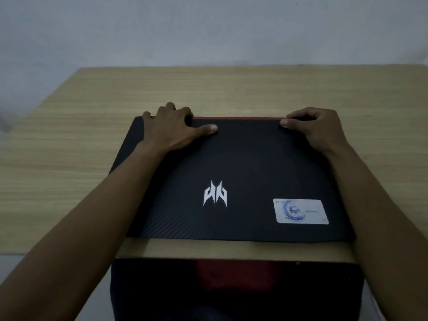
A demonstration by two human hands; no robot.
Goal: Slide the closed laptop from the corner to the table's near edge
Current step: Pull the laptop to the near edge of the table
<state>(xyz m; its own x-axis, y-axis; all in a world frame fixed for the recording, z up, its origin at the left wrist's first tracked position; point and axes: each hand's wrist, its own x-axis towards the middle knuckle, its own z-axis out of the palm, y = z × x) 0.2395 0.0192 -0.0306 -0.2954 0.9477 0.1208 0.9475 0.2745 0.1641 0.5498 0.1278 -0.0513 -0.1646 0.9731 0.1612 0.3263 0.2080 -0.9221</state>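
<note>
The laptop (231,177) lies long axis crosswise; left hand (172,128) and right hand (317,128) hook its far edge, equally near.

Closed laptop (231,177) near table (69,158) front edge; left hand (171,128), right hand (317,128) gripping far edge.

I see a light wooden table (69,181) with fine horizontal grain filling the middle of my view. From ten to two o'clock a plain pale grey wall (208,28) stands behind its far edge. The light is dim and even. At seven o'clock a strip of pale floor (14,262) shows below the table's near edge.
</note>
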